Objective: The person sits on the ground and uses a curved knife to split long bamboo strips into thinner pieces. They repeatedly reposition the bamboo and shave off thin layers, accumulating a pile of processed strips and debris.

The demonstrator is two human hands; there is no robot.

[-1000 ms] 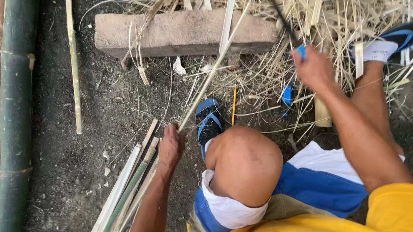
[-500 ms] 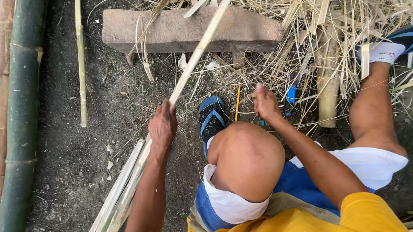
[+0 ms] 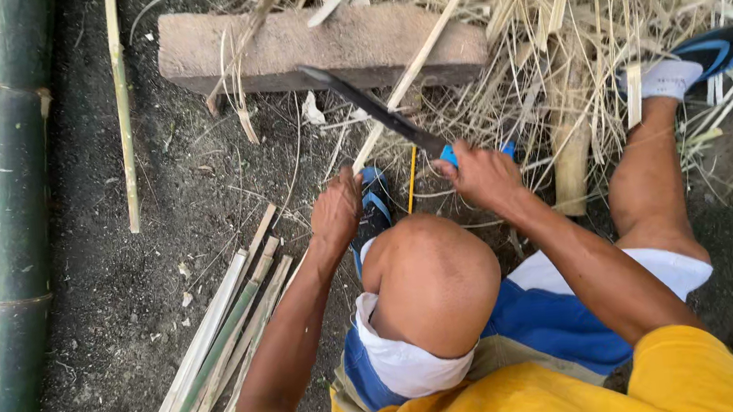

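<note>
The knife (image 3: 371, 108) has a dark, dull metal blade and a glossy blue plastic handle, mostly covered by the right hand (image 3: 483, 174). The strip (image 3: 412, 74) held in the left hand (image 3: 338, 210) is pale split bamboo, dry and matt, with a fibrous face. The block (image 3: 317, 49) is rough, grainy grey-brown stone or concrete. The thick poles (image 3: 18, 219) are smooth bamboo, one waxy green, one tan. Split slats (image 3: 220, 351) show green skin and pale wood. The ground (image 3: 94, 327) is dark, crumbly soil. Shavings (image 3: 596, 0) look straw-dry.
</note>
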